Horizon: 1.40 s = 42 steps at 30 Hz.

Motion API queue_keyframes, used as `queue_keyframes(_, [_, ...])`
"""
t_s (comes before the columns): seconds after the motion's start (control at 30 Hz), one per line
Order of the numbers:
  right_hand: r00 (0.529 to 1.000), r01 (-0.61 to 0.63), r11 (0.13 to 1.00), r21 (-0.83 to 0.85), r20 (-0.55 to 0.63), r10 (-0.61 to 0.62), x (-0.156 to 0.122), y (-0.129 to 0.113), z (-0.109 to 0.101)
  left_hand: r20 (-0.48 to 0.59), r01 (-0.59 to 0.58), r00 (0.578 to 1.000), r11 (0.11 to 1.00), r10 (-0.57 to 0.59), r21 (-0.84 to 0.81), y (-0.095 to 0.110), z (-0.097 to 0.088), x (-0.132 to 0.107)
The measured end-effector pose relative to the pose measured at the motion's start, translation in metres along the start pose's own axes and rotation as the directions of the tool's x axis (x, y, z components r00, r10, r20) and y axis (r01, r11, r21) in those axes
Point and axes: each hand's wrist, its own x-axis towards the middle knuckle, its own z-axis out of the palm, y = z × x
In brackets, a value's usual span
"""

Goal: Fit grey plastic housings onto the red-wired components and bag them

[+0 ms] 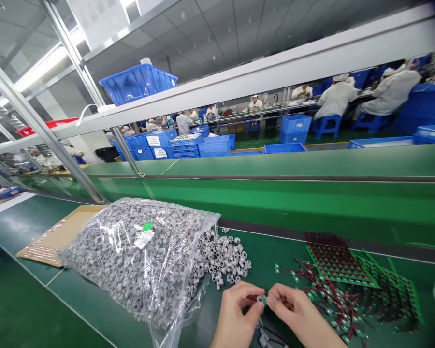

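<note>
A small green circuit board (264, 300) is held over the green workbench (72, 309), just beside a grey ring-shaped part (259, 299); whether the two are joined is too small to tell. The left hand (237, 311) and right hand (297, 309) both hold them in a narrow pinch, with the fingertips almost meeting. A heap of loose grey parts (226, 258) lies ahead of the hands, against a clear plastic bag (134, 256) filled with similar parts. Panels of green boards with red wires (342, 270) lie to the right. Blue crates (213, 146) and co-workers in white (335, 97) are beyond the bench.
</note>
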Motion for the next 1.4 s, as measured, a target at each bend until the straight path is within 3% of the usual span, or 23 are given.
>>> queue_keyframes(0.23, [0.998, 0.003, 0.991, -0.132, -0.069, -0.013, -0.006, -0.014, 0.006, -0.039, 0.001, 0.999, 0.998, 0.002, 0.059, 0.005, 0.002, 0.0])
queue_keyframes(0.43, [0.986, 0.142, 0.955, -0.261, -0.043, -0.158, -0.009, -0.02, 0.003, -0.076, 0.089, 0.994, 0.992, -0.082, 0.093, 0.006, 0.004, 0.001])
queue_keyframes(0.63, [0.983, 0.177, 0.937, -0.302, 0.001, -0.185, -0.011, -0.016, 0.009, -0.068, -0.045, 0.996, 0.98, 0.059, 0.191, -0.004, 0.006, -0.004])
queue_keyframes(0.77, [0.961, 0.245, 0.862, -0.444, -0.007, -0.277, -0.013, -0.009, 0.015, -0.076, -0.109, 0.988, 0.951, 0.136, 0.288, -0.014, 0.003, -0.008])
queue_keyframes(0.87, [0.959, 0.263, 0.822, -0.506, 0.045, -0.28, -0.009, -0.004, -0.006, -0.032, -0.102, 0.992, 0.939, 0.119, 0.327, -0.016, -0.007, -0.008])
queue_keyframes(1.03, [0.971, 0.123, 0.791, -0.6, -0.093, -0.221, 0.002, 0.009, -0.072, -0.107, -0.041, 0.99, 0.908, 0.094, 0.416, -0.016, -0.021, -0.01])
queue_keyframes(1.1, [0.982, 0.106, 0.752, -0.651, -0.049, -0.181, 0.002, 0.012, -0.086, -0.076, -0.058, 0.992, 0.889, 0.103, 0.454, -0.017, -0.022, -0.012])
queue_keyframes(1.23, [0.983, 0.17, 0.672, -0.721, 0.072, -0.172, -0.002, 0.013, -0.085, -0.056, -0.08, 0.991, 0.87, 0.122, 0.486, -0.016, -0.023, -0.015])
queue_keyframes(1.4, [0.97, 0.198, 0.564, -0.802, 0.076, -0.233, 0.006, 0.025, -0.079, -0.07, -0.014, 0.996, 0.855, 0.059, 0.519, 0.001, -0.042, -0.014])
